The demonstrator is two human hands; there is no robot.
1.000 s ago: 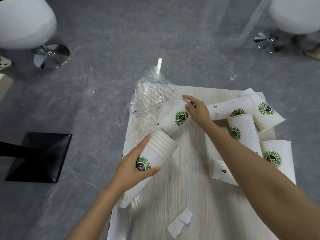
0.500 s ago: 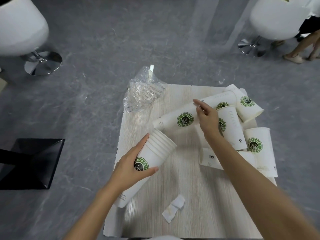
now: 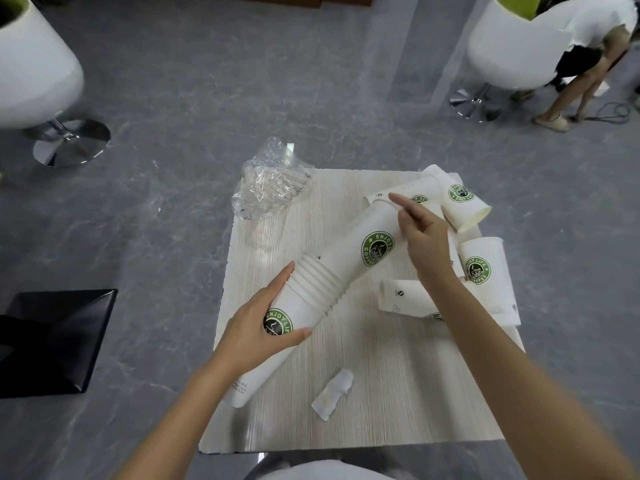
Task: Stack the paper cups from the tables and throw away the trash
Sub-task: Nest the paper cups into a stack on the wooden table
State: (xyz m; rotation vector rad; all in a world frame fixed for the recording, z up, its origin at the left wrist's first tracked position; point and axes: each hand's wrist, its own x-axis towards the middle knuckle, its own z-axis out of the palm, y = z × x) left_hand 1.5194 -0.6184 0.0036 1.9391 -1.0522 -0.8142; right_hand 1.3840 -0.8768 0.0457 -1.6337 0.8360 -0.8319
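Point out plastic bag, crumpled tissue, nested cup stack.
plastic bag [image 3: 270, 188], head view, crinkled middle.
crumpled tissue [image 3: 333, 394], head view, centre.
cup stack [image 3: 313, 289], head view, ribbed rims.

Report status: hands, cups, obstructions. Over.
Left hand grips the cup stack. Right hand holds a paper cup, base at the stack's mouth. Loose cups lie right, crumpled tissue near edge, neither blocking.

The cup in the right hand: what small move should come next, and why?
Probably push the cup deeper into the stack. The right hand holds its upper end, and its base already sits in the stack's open mouth, but most of its body sticks out. The left hand grips the stack, so it can brace against the push.
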